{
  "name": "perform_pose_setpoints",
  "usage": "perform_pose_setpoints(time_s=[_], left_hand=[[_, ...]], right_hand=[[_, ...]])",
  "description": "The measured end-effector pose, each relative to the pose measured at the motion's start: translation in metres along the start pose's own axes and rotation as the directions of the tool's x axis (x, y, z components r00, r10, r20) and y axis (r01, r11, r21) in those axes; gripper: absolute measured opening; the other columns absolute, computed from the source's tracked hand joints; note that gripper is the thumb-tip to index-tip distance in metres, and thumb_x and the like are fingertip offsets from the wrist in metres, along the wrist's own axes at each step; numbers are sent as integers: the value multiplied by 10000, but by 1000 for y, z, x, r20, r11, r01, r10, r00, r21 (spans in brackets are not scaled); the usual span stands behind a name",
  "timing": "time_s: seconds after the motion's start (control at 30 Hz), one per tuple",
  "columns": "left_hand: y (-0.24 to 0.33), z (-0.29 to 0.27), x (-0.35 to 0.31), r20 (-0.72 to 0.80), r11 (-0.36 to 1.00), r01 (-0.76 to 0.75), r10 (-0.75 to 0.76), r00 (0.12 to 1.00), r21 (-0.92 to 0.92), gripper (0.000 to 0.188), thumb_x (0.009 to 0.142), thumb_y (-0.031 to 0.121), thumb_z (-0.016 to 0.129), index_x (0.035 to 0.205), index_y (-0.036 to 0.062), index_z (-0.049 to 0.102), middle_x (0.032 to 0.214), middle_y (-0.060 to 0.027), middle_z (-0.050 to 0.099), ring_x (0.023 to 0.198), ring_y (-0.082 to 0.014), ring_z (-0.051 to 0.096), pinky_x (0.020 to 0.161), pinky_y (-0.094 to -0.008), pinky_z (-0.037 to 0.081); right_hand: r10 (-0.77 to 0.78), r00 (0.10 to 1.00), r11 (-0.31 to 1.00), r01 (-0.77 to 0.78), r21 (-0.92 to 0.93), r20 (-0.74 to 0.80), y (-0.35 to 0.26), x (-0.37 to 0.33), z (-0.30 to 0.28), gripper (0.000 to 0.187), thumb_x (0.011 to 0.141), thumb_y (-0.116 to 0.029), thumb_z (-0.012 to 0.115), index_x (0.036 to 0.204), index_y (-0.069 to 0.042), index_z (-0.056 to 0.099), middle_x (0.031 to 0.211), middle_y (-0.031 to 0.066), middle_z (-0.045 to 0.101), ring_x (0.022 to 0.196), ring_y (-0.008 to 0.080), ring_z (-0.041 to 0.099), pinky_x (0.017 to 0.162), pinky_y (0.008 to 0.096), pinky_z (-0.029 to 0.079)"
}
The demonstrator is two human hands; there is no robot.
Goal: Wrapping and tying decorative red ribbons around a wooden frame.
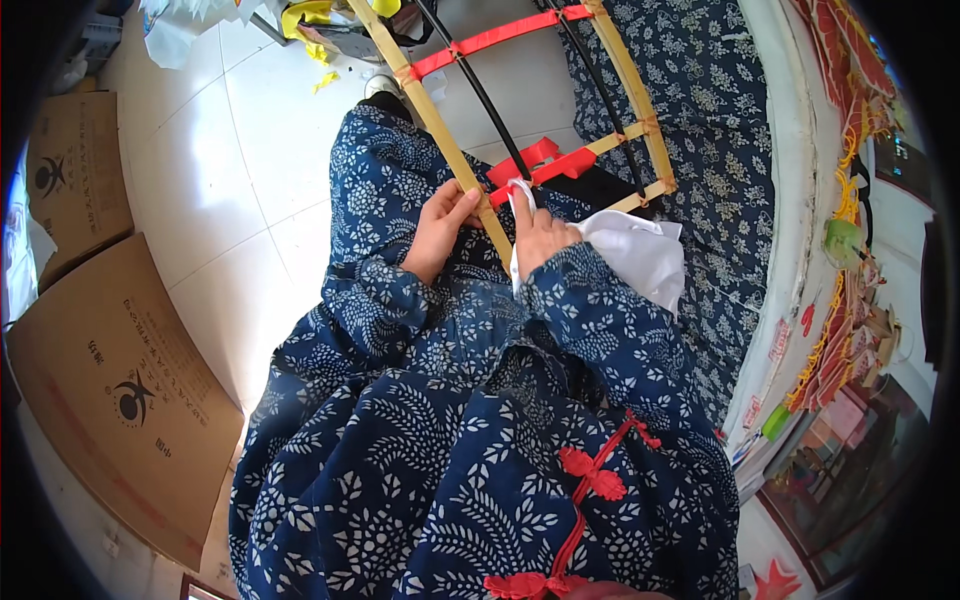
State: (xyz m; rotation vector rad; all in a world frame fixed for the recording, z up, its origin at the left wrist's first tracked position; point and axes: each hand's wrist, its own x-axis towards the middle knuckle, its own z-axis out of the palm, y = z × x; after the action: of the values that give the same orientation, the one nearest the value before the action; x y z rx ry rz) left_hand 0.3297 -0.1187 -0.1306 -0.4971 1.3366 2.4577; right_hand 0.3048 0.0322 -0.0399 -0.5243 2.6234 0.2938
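Now your left hand (pixel 437 228) pinches the bamboo frame (pixel 450 150), light but stiff, so hold its rail; your right hand (pixel 540 232) grips soft white cloth (pixel 640 255) at the near end.

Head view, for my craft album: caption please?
Left hand steadies a bamboo frame; right hand presses white cloth against it.

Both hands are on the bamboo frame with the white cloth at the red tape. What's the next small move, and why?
Probably draw the white cloth snug against the bamboo strip with the right hand. The left hand already grips that strip beside the red tape, steadying the bamboo frame, while most of the cloth hangs slack to the right of the hand.
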Motion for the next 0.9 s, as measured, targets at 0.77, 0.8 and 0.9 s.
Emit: perform_pose_setpoints(time_s=[0.77,0.8,0.9], left_hand=[[-10,5,10,9,994,108,-108,994,2,241,955,299,576,1055,83,612,908,-24,638,832,-104,603,728,-245,482],[-8,2,6,-32,994,110,-109,994,27,257,950,300,580,1086,84,609,917,-25,634,835,-112,596,718,-251,476],[-6,-17,3,-104,994,102,-97,990,41,279,967,323,528,1125,103,593,967,-20,641,906,-149,598,765,-295,458]], right_hand=[[820,-106,568,270,777,-563,239,-288,223,335,898,-273,620,1142,-46,588,1112,51,615,1060,238,585,988,389,451],[806,-194,592,220,776,-559,235,-316,227,335,898,-273,620,1142,-46,588,1112,51,615,1060,238,585,988,389,451],[684,673,443,-76,893,-282,201,-343,231,332,871,-207,641,1160,-44,627,1112,102,646,1053,212,600,953,343,457]])
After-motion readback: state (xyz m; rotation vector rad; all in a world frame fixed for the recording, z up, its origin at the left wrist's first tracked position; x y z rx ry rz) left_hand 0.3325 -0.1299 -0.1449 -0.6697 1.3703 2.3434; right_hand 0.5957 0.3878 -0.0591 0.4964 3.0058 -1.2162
